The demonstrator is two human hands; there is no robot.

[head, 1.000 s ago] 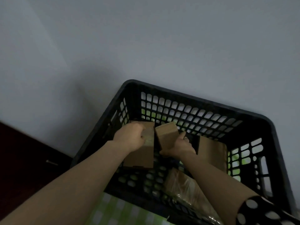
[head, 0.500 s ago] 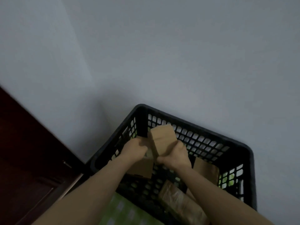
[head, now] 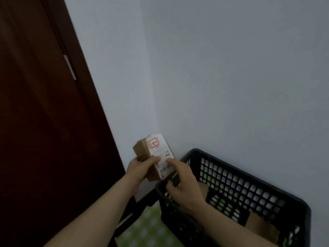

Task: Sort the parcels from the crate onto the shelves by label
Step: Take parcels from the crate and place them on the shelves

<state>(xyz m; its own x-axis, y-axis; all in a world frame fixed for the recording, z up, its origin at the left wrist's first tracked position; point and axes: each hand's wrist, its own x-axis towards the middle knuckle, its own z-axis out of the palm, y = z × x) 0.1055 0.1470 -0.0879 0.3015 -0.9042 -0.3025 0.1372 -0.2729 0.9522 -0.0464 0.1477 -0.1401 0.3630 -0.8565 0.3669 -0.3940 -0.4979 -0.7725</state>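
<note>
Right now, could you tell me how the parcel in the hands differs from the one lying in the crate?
The held parcel is up outside the crate, gripped by the left hand and right hand; the crate parcel sits inside, untouched. The held parcel shows a white label with a red-outlined mark; the crate parcel shows only plain brown card. Both are brown cardboard.

The left forearm (head: 99, 209) and the right forearm (head: 233, 227) are shown bare, uncovered along all the length that is seen. The left hand (head: 140, 169) and the right hand (head: 185, 186) are bare as well; the nails are too blurred to be told
</note>
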